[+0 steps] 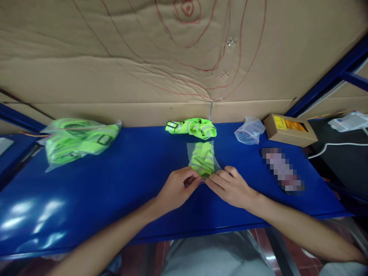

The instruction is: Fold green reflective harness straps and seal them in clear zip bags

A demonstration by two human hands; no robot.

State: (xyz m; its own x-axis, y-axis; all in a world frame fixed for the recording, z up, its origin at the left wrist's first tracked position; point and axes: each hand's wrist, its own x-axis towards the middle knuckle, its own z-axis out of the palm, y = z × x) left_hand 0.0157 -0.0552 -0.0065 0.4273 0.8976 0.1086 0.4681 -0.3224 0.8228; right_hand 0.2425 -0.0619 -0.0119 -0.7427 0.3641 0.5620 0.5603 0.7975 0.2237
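A clear plastic bag [216,163] lies on the blue table in front of me, with a folded neon-green reflective strap [202,155] inside. My left hand [178,186] pinches the bag's near edge between thumb and fingers. On the right part of that same edge, my right hand [230,186] has its fingers closed over the plastic. The two hands almost meet at the bag's mouth, and the fingertips partly cover the edge. Just beyond the bag, a loose rolled green reflective belt [192,128] with a black buckle rests on the table.
At the left sits a larger clear bag of green straps [82,140]. An empty-looking zip bag [249,130] and a cardboard box [290,129] stand at the back right. A pixelated phone-shaped object [283,170] lies on the blue table [120,203]. Cardboard [143,76] walls the back.
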